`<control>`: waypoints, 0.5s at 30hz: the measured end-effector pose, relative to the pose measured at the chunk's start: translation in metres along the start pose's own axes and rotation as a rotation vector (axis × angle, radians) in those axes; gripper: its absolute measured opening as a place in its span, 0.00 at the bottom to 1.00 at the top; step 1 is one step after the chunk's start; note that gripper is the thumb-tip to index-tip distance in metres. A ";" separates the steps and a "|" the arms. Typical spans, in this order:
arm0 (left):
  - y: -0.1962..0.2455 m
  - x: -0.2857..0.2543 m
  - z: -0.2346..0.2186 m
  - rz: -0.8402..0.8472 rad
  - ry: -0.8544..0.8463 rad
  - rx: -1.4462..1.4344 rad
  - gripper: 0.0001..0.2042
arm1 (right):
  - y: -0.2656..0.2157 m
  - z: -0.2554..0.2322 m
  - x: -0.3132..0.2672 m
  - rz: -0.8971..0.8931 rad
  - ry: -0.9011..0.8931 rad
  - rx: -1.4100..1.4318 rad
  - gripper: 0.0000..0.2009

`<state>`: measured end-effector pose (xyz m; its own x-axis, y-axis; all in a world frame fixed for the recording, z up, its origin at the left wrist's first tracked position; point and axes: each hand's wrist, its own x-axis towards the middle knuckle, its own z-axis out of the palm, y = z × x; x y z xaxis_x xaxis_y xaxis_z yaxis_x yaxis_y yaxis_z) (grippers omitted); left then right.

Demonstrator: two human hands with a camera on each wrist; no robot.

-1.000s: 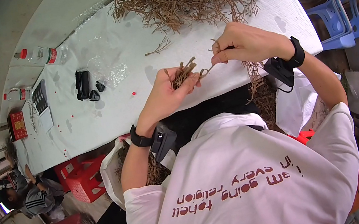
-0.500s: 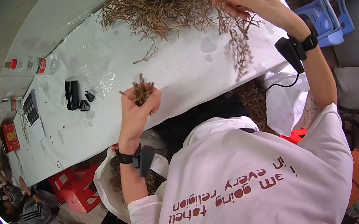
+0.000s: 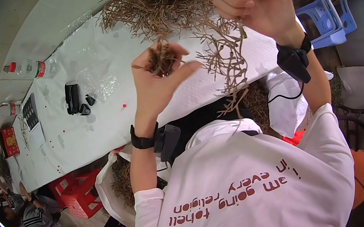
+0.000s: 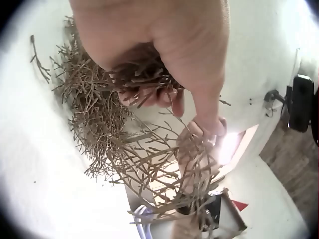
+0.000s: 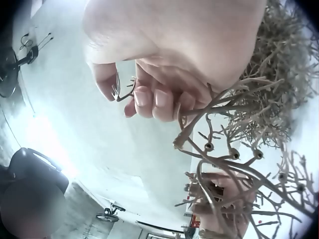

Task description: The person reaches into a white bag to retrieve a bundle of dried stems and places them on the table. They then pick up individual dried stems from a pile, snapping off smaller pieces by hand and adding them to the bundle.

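In the head view my left hand has its fingers curled round a bundle of short, dry brown twigs, with the thumb stretched away to the side. My right hand is raised at the right end of the big twig pile. From its curled fingers hangs a forked dry branch, spreading down over the table's front edge. The right wrist view has the branch's thick stem coming out beneath the little finger, and a small twig between thumb and index finger.
Left on the white table lie a black case, crumpled clear plastic and two bottles. White sacks with twigs stand below the front edge. Blue stools are at right, a red stool at left. Another person sits far left.
The right hand moved from the left hand's bundle to the pile and now lifts a forked branch. The left hand moved down-left with its bundle, then up towards the pile, its thumb spreading.
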<state>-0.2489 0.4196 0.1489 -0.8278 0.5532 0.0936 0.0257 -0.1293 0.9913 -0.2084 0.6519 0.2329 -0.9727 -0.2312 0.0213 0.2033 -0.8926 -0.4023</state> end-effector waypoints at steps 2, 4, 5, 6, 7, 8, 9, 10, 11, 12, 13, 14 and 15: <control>0.008 0.001 0.010 0.094 -0.129 0.128 0.14 | 0.000 -0.019 0.011 -0.018 -0.107 -0.143 0.20; 0.005 0.004 0.021 0.066 -0.158 0.129 0.16 | 0.001 -0.040 0.022 -0.053 -0.323 -0.434 0.13; 0.003 0.006 0.025 0.039 -0.181 0.128 0.18 | 0.004 -0.046 0.024 -0.056 -0.325 -0.433 0.13; 0.001 0.007 0.027 0.011 -0.204 0.126 0.20 | 0.007 -0.051 0.025 -0.044 -0.267 -0.431 0.13; -0.003 0.008 0.028 0.010 -0.206 0.128 0.20 | 0.009 -0.056 0.025 -0.033 -0.208 -0.429 0.13; -0.008 0.009 0.028 0.008 -0.209 0.155 0.19 | 0.011 -0.060 0.025 -0.022 -0.147 -0.426 0.13; -0.012 0.010 0.028 0.006 -0.213 0.183 0.19 | 0.012 -0.064 0.025 -0.026 -0.144 -0.424 0.13; -0.016 0.011 0.028 0.004 -0.218 0.210 0.19 | 0.013 -0.067 0.025 -0.056 -0.080 -0.438 0.12; -0.019 0.010 0.030 0.000 -0.224 0.212 0.19 | 0.015 -0.070 0.025 -0.086 -0.016 -0.451 0.12; -0.021 0.009 0.032 0.026 -0.186 0.211 0.19 | 0.017 -0.073 0.025 -0.113 0.048 -0.461 0.12; -0.024 0.008 0.034 0.052 -0.147 0.209 0.19 | 0.020 -0.077 0.025 -0.116 0.052 -0.456 0.12; -0.025 0.007 0.037 0.079 -0.108 0.206 0.18 | 0.022 -0.080 0.025 -0.121 0.084 -0.428 0.11; -0.028 0.007 0.039 0.077 -0.111 0.206 0.18 | 0.025 -0.083 0.025 -0.125 0.116 -0.400 0.11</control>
<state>-0.2338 0.4592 0.1257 -0.7523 0.6371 0.1675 0.2093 -0.0100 0.9778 -0.2370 0.6565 0.1472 -0.9979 -0.0649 -0.0015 0.0456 -0.6853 -0.7268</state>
